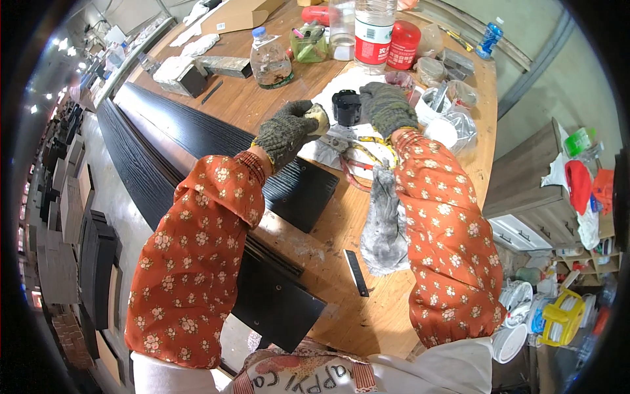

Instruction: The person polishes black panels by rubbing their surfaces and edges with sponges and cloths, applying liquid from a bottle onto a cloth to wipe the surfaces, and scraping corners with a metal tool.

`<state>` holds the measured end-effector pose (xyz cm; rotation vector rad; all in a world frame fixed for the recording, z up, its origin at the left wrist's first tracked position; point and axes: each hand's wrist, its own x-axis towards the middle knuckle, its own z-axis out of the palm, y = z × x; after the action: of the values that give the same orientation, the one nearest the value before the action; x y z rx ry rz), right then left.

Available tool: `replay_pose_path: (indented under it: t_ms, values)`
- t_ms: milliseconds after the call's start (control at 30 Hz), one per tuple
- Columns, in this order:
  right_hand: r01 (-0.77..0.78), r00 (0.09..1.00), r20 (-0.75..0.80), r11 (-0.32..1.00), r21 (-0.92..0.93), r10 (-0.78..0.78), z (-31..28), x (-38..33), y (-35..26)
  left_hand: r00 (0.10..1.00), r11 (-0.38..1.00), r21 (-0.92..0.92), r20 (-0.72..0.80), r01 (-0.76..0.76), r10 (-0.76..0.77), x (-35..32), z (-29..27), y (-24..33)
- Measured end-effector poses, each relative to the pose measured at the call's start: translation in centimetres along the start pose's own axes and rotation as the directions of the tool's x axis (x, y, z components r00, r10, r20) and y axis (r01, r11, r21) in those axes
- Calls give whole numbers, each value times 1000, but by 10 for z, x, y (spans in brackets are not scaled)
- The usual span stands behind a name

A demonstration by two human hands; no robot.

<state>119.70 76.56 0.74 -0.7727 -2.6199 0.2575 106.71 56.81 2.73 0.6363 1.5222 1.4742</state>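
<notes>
My left hand [285, 134], in a dark grey knit glove, is closed around a pale, yellowish wad [319, 119], perhaps sponge or cloth. The wad is held just left of a small black pot [346, 109] on a white sheet [349, 82]. My right hand [388, 108], gloved alike, is against the pot's right side with bent fingers, its fingertips partly hidden. Nearer me lie a tangle of yellow and red cord [374, 152] and a grey-smudged white cloth [384, 226]. Long black wood-grained boards [197, 134] rest to the left, under my left forearm.
A large bottle with a red label [374, 39], a red canister [403, 44] and a squat clear bottle [270, 62] stand farther back. Plastic tubs [446, 128] sit at the right edge. A short black strip [356, 272] lies nearer me. A grey cabinet [531, 190] stands right.
</notes>
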Motion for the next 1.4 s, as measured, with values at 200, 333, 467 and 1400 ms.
replay_pose_path:
  t_ms: [200, 333, 467, 1400]
  values:
    - [-187, 979, -73, 980, 61, 191, -23, -14, -2, 996, 996, 2, -3, -84, 84, 5, 4, -10]
    - [61, 977, -208, 996, 69, -45, -18, -27, -3, 990, 983, 136, -62, -121, 130, 5, 21, -7]
    - [15, 999, -50, 998, -62, -18, -8, -32, -4, 979, 823, 539, 16, -181, 204, 10, 21, -9]
    - [-305, 892, 159, 303, 903, 423, -121, -101, -99, 911, 910, -375, 287, -179, 297, -60, 27, 46]
